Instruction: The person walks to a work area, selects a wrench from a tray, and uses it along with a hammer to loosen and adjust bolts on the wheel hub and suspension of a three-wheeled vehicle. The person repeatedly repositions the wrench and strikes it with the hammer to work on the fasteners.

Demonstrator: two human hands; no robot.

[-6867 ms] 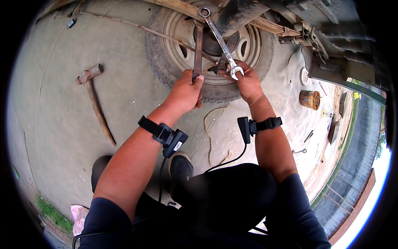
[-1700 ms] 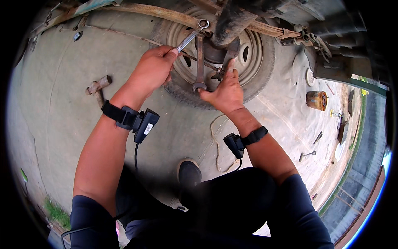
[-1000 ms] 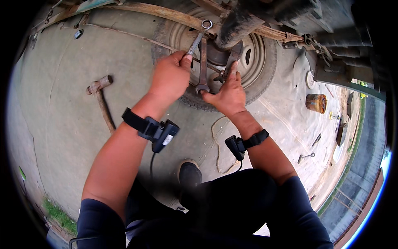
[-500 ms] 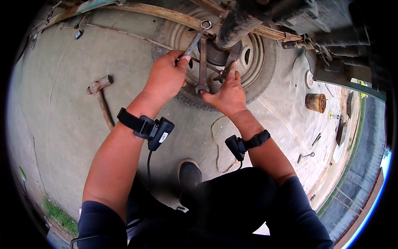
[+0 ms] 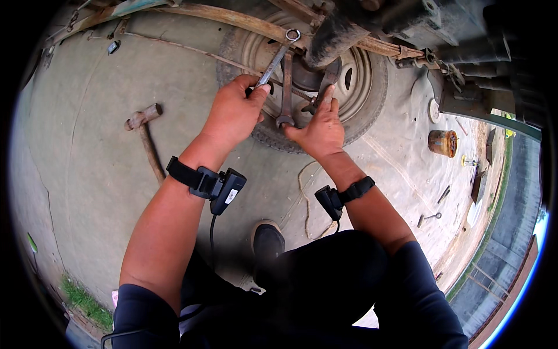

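Note:
My left hand (image 5: pixel 233 110) is closed round the handle of a shiny ring wrench (image 5: pixel 273 65), whose ring end points up toward the rusty beam. Just right of it stands a rusty open-end wrench (image 5: pixel 287 87), nearly upright in front of the wheel hub. My right hand (image 5: pixel 321 129) has its thumb against the lower jaw of that rusty wrench. Its index finger stretches up along a dark curved metal piece (image 5: pixel 330 74), beside a threaded rod (image 5: pixel 303 95). The other right fingers are partly hidden. Behind both hands is a wheel with a tyre (image 5: pixel 372 102).
A hammer (image 5: pixel 145 118) lies on the concrete floor at the left. Right of the wheel stand a rusty can (image 5: pixel 442 143) and some small tools. A rope (image 5: pixel 307 200) lies near my shoe (image 5: pixel 268 238). A rusty beam (image 5: pixel 226 18) crosses above the wheel.
My left hand sits slightly lower along the ring wrench, with a little more of its handle showing. My right hand stays at the rusty wrench's lower jaw. The whole view has shifted slightly.

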